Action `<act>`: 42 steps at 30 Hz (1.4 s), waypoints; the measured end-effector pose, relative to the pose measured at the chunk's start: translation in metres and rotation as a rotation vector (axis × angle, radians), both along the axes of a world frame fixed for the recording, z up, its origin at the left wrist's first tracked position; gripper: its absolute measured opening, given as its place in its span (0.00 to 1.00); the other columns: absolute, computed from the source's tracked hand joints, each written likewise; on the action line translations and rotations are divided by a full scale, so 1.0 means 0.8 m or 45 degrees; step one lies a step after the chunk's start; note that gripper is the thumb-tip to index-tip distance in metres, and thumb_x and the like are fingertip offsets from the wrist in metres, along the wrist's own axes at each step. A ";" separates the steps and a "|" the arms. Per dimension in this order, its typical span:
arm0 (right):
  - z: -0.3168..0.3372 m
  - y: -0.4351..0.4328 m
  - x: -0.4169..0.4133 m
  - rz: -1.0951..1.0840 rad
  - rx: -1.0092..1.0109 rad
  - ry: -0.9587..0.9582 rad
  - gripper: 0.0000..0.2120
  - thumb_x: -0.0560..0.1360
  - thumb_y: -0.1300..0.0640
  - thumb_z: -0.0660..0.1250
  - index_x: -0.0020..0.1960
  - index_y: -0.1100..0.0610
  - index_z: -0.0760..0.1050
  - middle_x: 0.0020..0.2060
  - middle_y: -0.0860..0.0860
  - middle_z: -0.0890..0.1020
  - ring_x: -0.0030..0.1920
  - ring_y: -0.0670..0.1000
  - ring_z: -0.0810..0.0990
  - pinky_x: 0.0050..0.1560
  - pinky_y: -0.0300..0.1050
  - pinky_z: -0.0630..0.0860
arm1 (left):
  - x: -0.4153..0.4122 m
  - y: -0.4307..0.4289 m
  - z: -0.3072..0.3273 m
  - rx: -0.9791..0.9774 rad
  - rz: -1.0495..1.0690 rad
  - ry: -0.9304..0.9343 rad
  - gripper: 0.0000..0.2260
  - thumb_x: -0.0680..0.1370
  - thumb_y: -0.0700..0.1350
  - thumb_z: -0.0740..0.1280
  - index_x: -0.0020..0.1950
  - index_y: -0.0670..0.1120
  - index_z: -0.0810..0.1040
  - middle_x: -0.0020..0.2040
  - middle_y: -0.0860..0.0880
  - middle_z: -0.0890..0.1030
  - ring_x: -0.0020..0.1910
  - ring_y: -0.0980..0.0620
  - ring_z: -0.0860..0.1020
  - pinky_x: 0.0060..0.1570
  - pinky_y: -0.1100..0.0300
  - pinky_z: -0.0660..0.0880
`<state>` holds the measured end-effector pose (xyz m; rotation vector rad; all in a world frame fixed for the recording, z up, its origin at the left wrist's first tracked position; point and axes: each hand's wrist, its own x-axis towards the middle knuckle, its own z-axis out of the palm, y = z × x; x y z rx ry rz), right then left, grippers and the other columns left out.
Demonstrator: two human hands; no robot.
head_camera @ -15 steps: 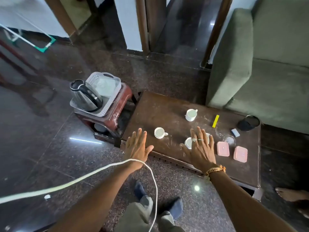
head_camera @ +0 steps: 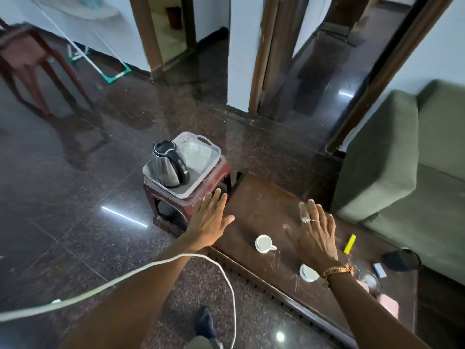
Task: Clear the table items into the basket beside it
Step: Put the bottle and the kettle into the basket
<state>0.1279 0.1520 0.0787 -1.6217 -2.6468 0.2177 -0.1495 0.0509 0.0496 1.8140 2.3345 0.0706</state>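
Fingers (head_camera: 312,210) of both hands are spread flat and hold nothing above the table (head_camera: 256,197), beside a cup (head_camera: 263,243).

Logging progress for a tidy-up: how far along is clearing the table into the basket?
Barely started. Done: only a kettle sits in the basket. In hand: nothing; the left hand and right hand are open and empty. Left on the table: a cup, a second cup by the wrist, yellow strip, blue block, black item, pink box.
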 end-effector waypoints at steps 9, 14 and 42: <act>0.006 0.025 -0.105 0.135 0.011 -0.018 0.38 0.79 0.34 0.55 0.81 0.54 0.54 0.81 0.55 0.52 0.81 0.58 0.49 0.79 0.59 0.43 | -0.100 0.011 0.016 0.074 0.026 0.003 0.32 0.81 0.61 0.54 0.78 0.43 0.55 0.79 0.41 0.58 0.77 0.39 0.60 0.74 0.44 0.59; -0.008 0.051 -0.150 0.248 0.014 -0.043 0.37 0.79 0.35 0.56 0.80 0.55 0.56 0.81 0.56 0.54 0.81 0.59 0.51 0.78 0.60 0.45 | -0.143 0.017 0.007 0.069 0.000 0.077 0.31 0.81 0.61 0.55 0.77 0.44 0.57 0.78 0.40 0.61 0.75 0.39 0.63 0.73 0.44 0.62; -0.055 0.196 -0.401 0.537 -0.070 -0.122 0.39 0.79 0.34 0.51 0.80 0.58 0.55 0.80 0.58 0.57 0.80 0.60 0.54 0.77 0.64 0.52 | -0.290 0.046 -0.036 -0.298 0.570 -0.256 0.16 0.82 0.54 0.56 0.65 0.47 0.70 0.58 0.44 0.80 0.57 0.41 0.79 0.51 0.46 0.77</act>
